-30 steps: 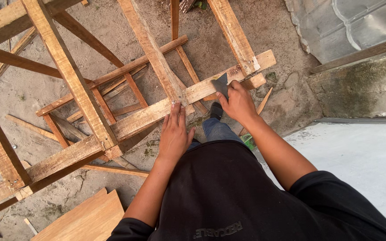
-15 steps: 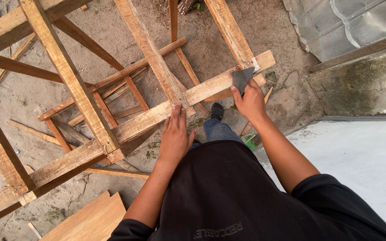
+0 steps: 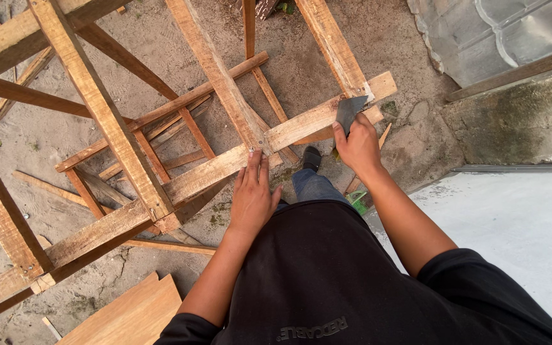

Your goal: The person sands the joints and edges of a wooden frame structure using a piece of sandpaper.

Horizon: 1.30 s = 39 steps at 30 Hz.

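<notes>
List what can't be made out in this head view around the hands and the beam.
- Dark tool: the right hand covers its handle, so its kind is unclear.
- Beam: its lower left end leaves the frame.
- Left hand: palm flat on the beam, underside hidden.
- Green thing: mostly hidden behind the right forearm.

right hand (image 3: 357, 145) with dark flat tool (image 3: 347, 112) moved along the long wooden rail (image 3: 212, 171) toward its far end; left hand (image 3: 252, 198) shifted slightly
</notes>
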Available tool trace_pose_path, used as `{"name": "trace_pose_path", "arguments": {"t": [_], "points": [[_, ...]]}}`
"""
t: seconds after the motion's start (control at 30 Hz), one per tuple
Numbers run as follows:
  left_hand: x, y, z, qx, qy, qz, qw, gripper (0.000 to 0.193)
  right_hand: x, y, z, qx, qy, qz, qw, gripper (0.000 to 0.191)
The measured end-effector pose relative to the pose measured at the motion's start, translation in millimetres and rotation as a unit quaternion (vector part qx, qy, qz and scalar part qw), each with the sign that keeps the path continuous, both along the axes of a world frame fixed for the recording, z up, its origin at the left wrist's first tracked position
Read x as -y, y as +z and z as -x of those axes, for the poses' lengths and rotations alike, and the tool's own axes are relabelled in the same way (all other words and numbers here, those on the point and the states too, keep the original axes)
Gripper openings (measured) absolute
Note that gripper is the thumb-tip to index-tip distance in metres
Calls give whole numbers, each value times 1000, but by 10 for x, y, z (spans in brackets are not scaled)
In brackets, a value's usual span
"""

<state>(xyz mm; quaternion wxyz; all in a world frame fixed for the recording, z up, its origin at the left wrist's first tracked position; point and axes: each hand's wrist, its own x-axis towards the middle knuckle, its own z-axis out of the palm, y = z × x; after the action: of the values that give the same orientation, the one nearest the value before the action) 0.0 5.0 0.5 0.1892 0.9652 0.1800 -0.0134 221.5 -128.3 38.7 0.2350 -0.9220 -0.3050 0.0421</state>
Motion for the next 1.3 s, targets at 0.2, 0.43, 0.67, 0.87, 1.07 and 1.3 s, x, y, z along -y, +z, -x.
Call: {"name": "trace_pose_path", "arguments": {"t": [0.2,0.43,0.67,0.87,1.07,1.3], "points": [[-3,19,0,7,4,7,1000,74,32,-4,-56,-37,5,-7,999,44],[-5,30,11,7,0,4,1000,75,54,-12,-86,-45,34,-19,998,41],[-2,5,6,4,-2,9,1000,76,65,-12,-107,-86,9,9,996,44],[0,-17,7,8,-5,4,1000,75,89,-31,-121,-95,5,-1,995,40],[-1,0,8,1,2,8,1000,74,91,-40,-117,-116,-6,-17,993,39],[1,35,14,11,4,15,1000,74,44,-69,-58,-58,10,36,998,51]]}}
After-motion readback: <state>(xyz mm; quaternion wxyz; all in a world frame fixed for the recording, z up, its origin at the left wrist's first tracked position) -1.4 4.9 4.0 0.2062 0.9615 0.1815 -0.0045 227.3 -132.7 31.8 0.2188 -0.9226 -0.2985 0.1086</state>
